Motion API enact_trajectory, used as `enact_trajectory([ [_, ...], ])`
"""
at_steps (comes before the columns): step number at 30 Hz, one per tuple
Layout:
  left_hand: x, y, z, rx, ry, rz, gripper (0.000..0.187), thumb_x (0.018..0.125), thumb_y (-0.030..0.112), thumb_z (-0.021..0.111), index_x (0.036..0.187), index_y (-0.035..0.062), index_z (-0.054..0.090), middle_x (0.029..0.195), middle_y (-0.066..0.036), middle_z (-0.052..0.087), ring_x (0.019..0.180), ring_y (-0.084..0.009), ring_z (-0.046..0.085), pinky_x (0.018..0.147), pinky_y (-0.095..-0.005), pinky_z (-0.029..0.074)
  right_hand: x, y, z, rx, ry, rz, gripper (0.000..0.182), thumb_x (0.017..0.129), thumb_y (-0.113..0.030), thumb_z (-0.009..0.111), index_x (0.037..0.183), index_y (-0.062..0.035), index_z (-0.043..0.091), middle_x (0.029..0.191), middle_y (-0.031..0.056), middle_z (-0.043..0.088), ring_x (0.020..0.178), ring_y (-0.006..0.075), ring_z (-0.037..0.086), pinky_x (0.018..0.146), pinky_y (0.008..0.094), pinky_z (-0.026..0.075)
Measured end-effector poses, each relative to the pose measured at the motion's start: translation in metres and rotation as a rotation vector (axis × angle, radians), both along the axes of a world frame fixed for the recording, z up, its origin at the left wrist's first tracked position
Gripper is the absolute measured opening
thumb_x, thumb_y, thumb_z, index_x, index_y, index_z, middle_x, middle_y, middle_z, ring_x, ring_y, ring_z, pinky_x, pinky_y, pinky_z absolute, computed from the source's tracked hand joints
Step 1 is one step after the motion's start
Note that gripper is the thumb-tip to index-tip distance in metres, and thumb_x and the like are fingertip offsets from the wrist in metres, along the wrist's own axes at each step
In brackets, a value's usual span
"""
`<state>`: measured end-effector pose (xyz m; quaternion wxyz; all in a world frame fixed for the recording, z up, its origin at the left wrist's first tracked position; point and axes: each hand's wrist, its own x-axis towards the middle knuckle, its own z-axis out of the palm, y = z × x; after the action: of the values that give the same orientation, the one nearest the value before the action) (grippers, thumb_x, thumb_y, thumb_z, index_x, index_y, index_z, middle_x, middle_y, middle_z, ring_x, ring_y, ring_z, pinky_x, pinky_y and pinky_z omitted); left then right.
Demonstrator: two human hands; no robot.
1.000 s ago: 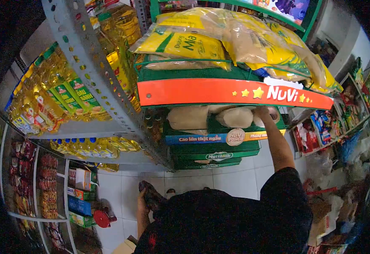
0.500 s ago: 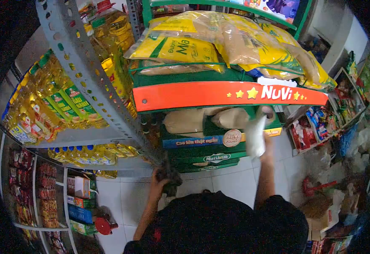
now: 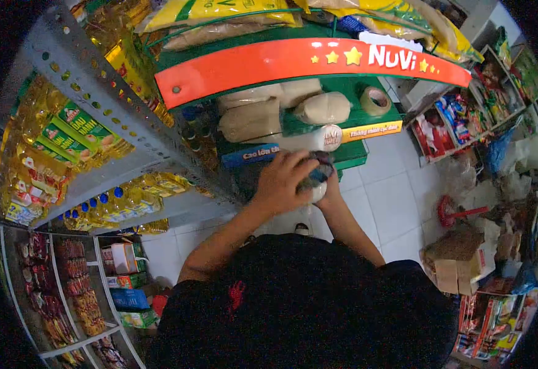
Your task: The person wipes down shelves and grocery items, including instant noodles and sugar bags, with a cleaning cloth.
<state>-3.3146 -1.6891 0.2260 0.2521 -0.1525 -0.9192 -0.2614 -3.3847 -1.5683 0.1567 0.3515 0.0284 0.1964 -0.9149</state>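
In front of my chest, my two hands meet over a long white bag point(image 3: 302, 142), which is tilted and partly hidden by the fingers. My left hand point(image 3: 281, 184) is closed on a dark, bluish crumpled cloth point(image 3: 319, 171) that presses against the bag's side. Mostly hidden behind it, my right hand point(image 3: 330, 192) grips the bag from the right. Just beyond, wrapped tan bags point(image 3: 323, 109) lie on the green rack shelf point(image 3: 358, 120) beside a roll of tape point(image 3: 375, 101).
A red NuVi sign point(image 3: 244, 66) spans the rack above my hands, below yellow sugar bags point(image 3: 219, 12). At left, a grey perforated post point(image 3: 106, 92) stands before shelves of oil bottles point(image 3: 78, 138). A cardboard box point(image 3: 459, 261) sits on the floor at right.
My right hand has brought the white bag leftward and down to the middle. My left hand has risen from beside the post to meet it with the cloth. The view has shifted lower.
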Motion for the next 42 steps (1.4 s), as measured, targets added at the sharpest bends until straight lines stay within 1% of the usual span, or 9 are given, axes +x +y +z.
enact_trajectory([
  [6,0.011,-0.004,0.015,-0.272,0.022,-0.046,0.044,0.062,0.028,0.064,0.104,0.0182,0.052,0.106,-0.004,0.046,0.093,-0.0263,0.045,0.078,-0.0396,0.042,-0.007,-0.018,0.036,0.013,0.155,-0.058,0.046,0.083,-0.042,0.041,0.109,-0.0046,0.047,0.099,0.0122,0.056,0.087,0.0236,0.056,0.077,0.0359,0.045],
  [9,-0.012,-0.044,0.037,-0.163,0.123,0.266,0.039,0.065,0.019,0.063,0.104,0.0149,0.054,0.106,-0.007,0.048,0.094,-0.0301,0.046,0.077,-0.0402,0.042,0.002,-0.047,0.046,0.071,0.152,-0.035,0.04,0.086,-0.038,0.042,0.11,-0.0057,0.046,0.1,0.0107,0.055,0.087,0.0222,0.055,0.076,0.0344,0.046],
  [14,-0.021,-0.076,0.029,0.146,0.124,0.394,0.035,0.069,0.021,0.063,0.101,0.0088,0.056,0.103,-0.013,0.05,0.098,-0.0304,0.046,0.081,-0.0383,0.04,0.011,-0.073,0.057,0.056,0.17,0.081,0.049,0.083,-0.044,0.045,0.111,-0.0047,0.044,0.094,0.0101,0.056,0.083,0.0217,0.056,0.073,0.0335,0.047],
  [21,0.023,-0.029,-0.022,0.364,0.043,0.065,0.043,0.065,0.02,0.065,0.105,0.0112,0.054,0.108,-0.013,0.047,0.101,-0.0316,0.045,0.085,-0.0392,0.037,-0.01,-0.052,0.043,0.084,0.138,-0.06,0.043,0.084,-0.041,0.044,0.105,-0.003,0.047,0.092,0.0115,0.057,0.081,0.0235,0.057,0.071,0.0364,0.047],
  [32,0.01,-0.071,-0.006,0.556,0.14,0.352,0.04,0.067,0.016,0.065,0.104,0.0078,0.053,0.106,-0.015,0.048,0.102,-0.0335,0.044,0.088,-0.0394,0.034,0.028,-0.057,0.055,0.359,0.348,0.113,0.041,0.082,-0.032,0.052,0.11,-0.0039,0.044,0.095,0.009,0.056,0.083,0.02,0.057,0.073,0.0328,0.047],
  [36,0.046,-0.058,-0.022,0.452,0.013,0.101,0.042,0.063,0.019,0.067,0.101,0.0067,0.055,0.106,-0.014,0.049,0.101,-0.0321,0.045,0.088,-0.0393,0.036,0.024,-0.073,0.055,0.24,0.227,-0.09,0.041,0.082,-0.036,0.05,0.106,-0.0034,0.046,0.091,0.0094,0.057,0.081,0.0206,0.056,0.07,0.0333,0.048],
  [38,0.069,-0.042,-0.042,0.405,0.008,0.149,0.045,0.061,0.017,0.068,0.103,0.0083,0.055,0.106,-0.013,0.049,0.101,-0.0307,0.046,0.089,-0.0396,0.035,0.025,-0.076,0.065,0.309,0.245,-0.095,0.045,0.085,-0.038,0.044,0.112,-0.0022,0.044,0.102,0.0121,0.055,0.092,0.0236,0.054,0.08,0.0374,0.044],
  [40,0.081,-0.034,-0.053,0.421,0.066,-0.081,0.047,0.06,0.013,0.068,0.105,0.0096,0.055,0.106,-0.013,0.048,0.101,-0.03,0.046,0.088,-0.0395,0.036,0.027,-0.085,0.066,0.203,0.154,-0.098,0.047,0.085,-0.039,0.043,0.115,-0.003,0.042,0.108,0.0123,0.052,0.096,0.0253,0.053,0.084,0.0404,0.042],
  [42,0.09,-0.041,-0.053,0.527,0.092,0.026,0.047,0.06,0.012,0.069,0.105,0.0099,0.055,0.106,-0.013,0.047,0.101,-0.0296,0.046,0.088,-0.0387,0.036,0.03,-0.097,0.069,0.19,0.139,-0.145,0.048,0.085,-0.04,0.042,0.116,-0.004,0.041,0.11,0.0121,0.051,0.097,0.0257,0.052,0.085,0.0413,0.041],
])
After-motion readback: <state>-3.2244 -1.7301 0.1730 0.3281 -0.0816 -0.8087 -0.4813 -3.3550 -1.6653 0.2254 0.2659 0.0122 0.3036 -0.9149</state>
